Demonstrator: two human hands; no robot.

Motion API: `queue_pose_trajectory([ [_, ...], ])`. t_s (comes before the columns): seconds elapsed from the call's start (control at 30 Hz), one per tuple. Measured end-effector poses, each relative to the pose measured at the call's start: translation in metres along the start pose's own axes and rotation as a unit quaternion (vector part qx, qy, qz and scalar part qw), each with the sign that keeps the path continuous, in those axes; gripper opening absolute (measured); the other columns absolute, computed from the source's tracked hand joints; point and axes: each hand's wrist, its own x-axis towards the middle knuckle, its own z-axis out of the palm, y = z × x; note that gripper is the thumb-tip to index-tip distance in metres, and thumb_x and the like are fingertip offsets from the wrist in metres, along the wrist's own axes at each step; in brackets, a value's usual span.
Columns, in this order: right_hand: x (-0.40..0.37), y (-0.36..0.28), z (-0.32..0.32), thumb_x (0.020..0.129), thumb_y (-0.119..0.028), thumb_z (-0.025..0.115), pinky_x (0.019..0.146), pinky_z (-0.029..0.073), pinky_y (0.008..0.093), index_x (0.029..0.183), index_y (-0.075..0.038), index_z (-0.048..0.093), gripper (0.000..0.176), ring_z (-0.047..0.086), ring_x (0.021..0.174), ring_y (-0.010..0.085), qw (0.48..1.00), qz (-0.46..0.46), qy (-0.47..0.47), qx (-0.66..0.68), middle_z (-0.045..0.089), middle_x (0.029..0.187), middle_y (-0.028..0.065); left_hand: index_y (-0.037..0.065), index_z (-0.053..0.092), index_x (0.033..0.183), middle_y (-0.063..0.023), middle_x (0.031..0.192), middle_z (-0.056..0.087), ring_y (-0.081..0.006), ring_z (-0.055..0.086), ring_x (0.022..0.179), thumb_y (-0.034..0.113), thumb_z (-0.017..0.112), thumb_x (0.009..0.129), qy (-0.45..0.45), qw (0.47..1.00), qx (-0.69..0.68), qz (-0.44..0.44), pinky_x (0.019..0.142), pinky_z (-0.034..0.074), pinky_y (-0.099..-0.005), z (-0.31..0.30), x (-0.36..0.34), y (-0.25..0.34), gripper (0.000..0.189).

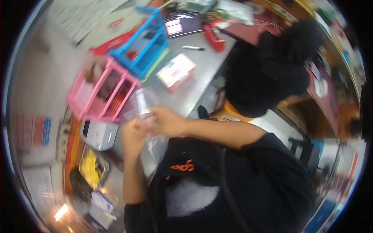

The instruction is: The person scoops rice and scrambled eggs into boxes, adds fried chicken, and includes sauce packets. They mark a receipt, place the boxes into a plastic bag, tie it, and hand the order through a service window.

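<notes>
Both of my hands are close together in front of my chest, at the edge of the metal table. My left hand [133, 136] has its fingers closed on a clear plastic bag [156, 149]. Close beside it, my right hand [168, 122] also pinches the plastic. Part of the clear material spreads above the hands toward a pink basket rack [94, 99], and part hangs below them. Motion blur hides the exact finger contacts and any contents. A white and pink box [176, 71] lies farther up the table.
A blue rack [144, 46] stands beyond the pink one. A white device [99, 134] and a tray of yellow items [91, 169] are at left. A marker [193, 48] and red box [214, 38] lie farther off. Another person in black [264, 73] is at upper right.
</notes>
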Motion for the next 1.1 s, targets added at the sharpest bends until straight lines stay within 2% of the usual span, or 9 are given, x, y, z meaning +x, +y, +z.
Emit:
queue_pose_trajectory([
  [0.37, 0.045, -0.013, -0.019, 0.082, -0.002, 0.067, 0.057, 0.044, 0.0224, 0.083, 0.0, 0.063, 0.006, 0.057, 0.063, 0.0081, 0.995, 0.088, 0.027, 0.044, 0.063, 0.076, 0.0029, 0.011, 0.027, 0.059, 0.0076, 0.057, 0.029, -0.0038, 0.026, 0.056, 0.008, 0.068, 0.082, 0.043, 0.998, 0.027, -0.024, 0.045, 0.023, -0.0269, -0.011, 0.015, -0.001, 0.046],
  [0.43, 0.056, -0.008, -0.018, 0.086, -0.005, 0.063, 0.059, 0.047, 0.0248, 0.089, -0.004, 0.06, 0.005, 0.058, 0.07, 0.0102, 0.996, 0.08, 0.024, 0.018, 0.062, 0.079, 0.0027, 0.004, 0.033, 0.059, -0.0035, 0.051, 0.036, -0.0126, 0.034, 0.05, 0.003, 0.062, 0.075, 0.099, 0.982, 0.161, -0.018, 0.046, 0.03, -0.0327, -0.01, 0.019, 0.0, 0.033],
  [0.5, 0.073, -0.011, -0.018, 0.091, -0.008, 0.056, 0.063, 0.049, 0.03, 0.095, -0.009, 0.054, 0.004, 0.058, 0.075, 0.0136, 0.969, 0.044, 0.206, 0.131, 0.059, 0.083, 0.0021, 0.003, 0.035, 0.06, -0.0074, 0.052, 0.037, -0.0163, 0.038, 0.05, 0.004, 0.06, 0.075, 0.169, 0.96, 0.222, -0.033, 0.048, 0.032, -0.0336, -0.011, 0.024, -0.011, 0.029],
  [0.7, 0.1, -0.018, -0.047, 0.092, -0.009, 0.054, 0.061, 0.043, 0.0308, 0.093, -0.015, 0.047, 0.009, 0.042, 0.058, 0.0109, 0.96, 0.126, 0.027, 0.251, 0.049, 0.072, -0.0017, 0.003, 0.045, 0.069, -0.0112, 0.057, 0.046, -0.0213, 0.051, 0.054, 0.008, 0.05, 0.082, 0.365, 0.912, 0.177, -0.055, 0.053, 0.04, -0.0344, -0.058, 0.039, -0.098, 0.015],
  [0.77, 0.107, -0.019, -0.061, 0.086, 0.0, 0.056, 0.056, 0.041, 0.0263, 0.094, -0.014, 0.047, 0.018, 0.044, 0.057, 0.0088, 0.97, 0.137, -0.144, 0.143, 0.048, 0.069, -0.002, 0.005, 0.048, 0.07, -0.0084, 0.058, 0.047, -0.0203, 0.052, 0.055, 0.008, 0.047, 0.084, 0.4, 0.887, 0.225, -0.053, 0.054, 0.042, -0.0341, -0.076, 0.042, -0.092, 0.014],
  [0.83, 0.131, -0.015, -0.079, 0.077, 0.01, 0.056, 0.054, 0.041, 0.0234, 0.096, -0.012, 0.046, 0.031, 0.05, 0.063, 0.0077, 0.989, 0.053, -0.126, -0.059, 0.049, 0.07, -0.0017, 0.008, 0.051, 0.072, -0.0014, 0.059, 0.046, -0.0154, 0.048, 0.053, 0.006, 0.043, 0.086, 0.542, 0.756, -0.363, -0.045, 0.051, 0.041, -0.0309, -0.099, 0.043, -0.077, 0.016],
  [0.93, 0.196, 0.032, -0.144, 0.073, 0.014, 0.056, 0.054, 0.044, 0.0232, 0.097, -0.01, 0.046, 0.036, 0.055, 0.067, 0.008, 0.946, -0.026, 0.048, -0.319, 0.054, 0.075, -0.0004, 0.01, 0.051, 0.07, 0.0023, 0.057, 0.042, -0.011, 0.045, 0.052, 0.004, 0.044, 0.086, 0.396, 0.779, -0.486, -0.027, 0.05, 0.038, -0.0265, -0.083, 0.024, -0.035, 0.018],
  [1.03, 0.228, 0.026, -0.16, 0.068, 0.013, 0.061, 0.065, 0.051, 0.0287, 0.103, -0.007, 0.048, 0.042, 0.06, 0.076, 0.017, 0.968, -0.063, 0.171, -0.174, 0.059, 0.089, 0.0084, 0.008, 0.054, 0.074, 0.0016, 0.058, 0.046, -0.009, 0.045, 0.052, 0.005, 0.044, 0.086, 0.32, 0.908, -0.241, -0.125, 0.048, 0.035, -0.0242, -0.066, 0.017, -0.019, 0.016],
  [1.1, 0.205, -0.017, -0.131, 0.063, 0.009, 0.062, 0.079, 0.047, 0.038, 0.11, -0.006, 0.051, 0.049, 0.056, 0.092, 0.0265, 0.796, -0.3, 0.11, -0.514, 0.053, 0.1, 0.0134, 0.008, 0.055, 0.078, -0.0017, 0.063, 0.05, -0.0104, 0.047, 0.055, 0.005, 0.047, 0.086, 0.313, 0.922, -0.171, -0.15, 0.05, 0.037, -0.0258, -0.063, 0.018, -0.011, 0.012],
])
